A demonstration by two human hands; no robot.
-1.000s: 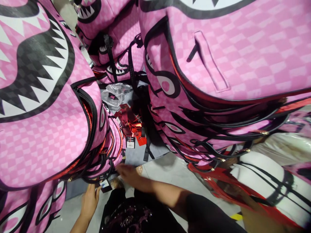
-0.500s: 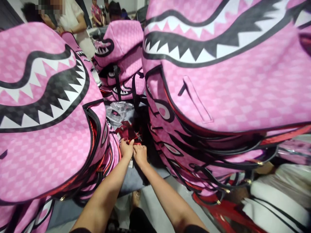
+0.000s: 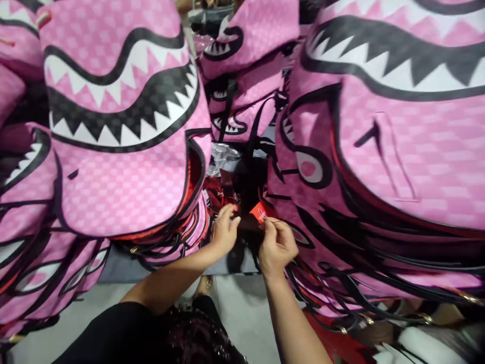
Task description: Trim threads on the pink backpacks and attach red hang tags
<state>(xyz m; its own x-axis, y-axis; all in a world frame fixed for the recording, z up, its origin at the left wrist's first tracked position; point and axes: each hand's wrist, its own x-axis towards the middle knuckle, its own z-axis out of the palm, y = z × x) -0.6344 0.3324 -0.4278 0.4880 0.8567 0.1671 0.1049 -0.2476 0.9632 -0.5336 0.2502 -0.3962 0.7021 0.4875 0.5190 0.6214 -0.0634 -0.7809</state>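
In the gap between two stacks of pink checkered backpacks with shark-mouth prints, my right hand [image 3: 278, 246] pinches a red hang tag [image 3: 259, 212] by its lower end. A thin dark string seems to run at its fingertips. To its left, my left hand [image 3: 225, 231] is half curled, thumb and fingers apart, close to a pile of dark red tags [image 3: 222, 191]. Whether its fingertips touch that pile is hard to tell. The left backpack [image 3: 125, 184] and the right backpack [image 3: 435, 151] lie on top of their stacks, partly unzipped at the side.
More pink bags [image 3: 246, 76] are stacked behind, with clear plastic wrap [image 3: 225, 157] in front of them. A grey table edge [image 3: 129, 270] runs below the left stack. White wrapped material [image 3: 428, 341] lies at the lower right.
My hands were together at the tag pile. They have drawn apart, the right hand moving right with a red tag in its fingers. The view has shifted left.
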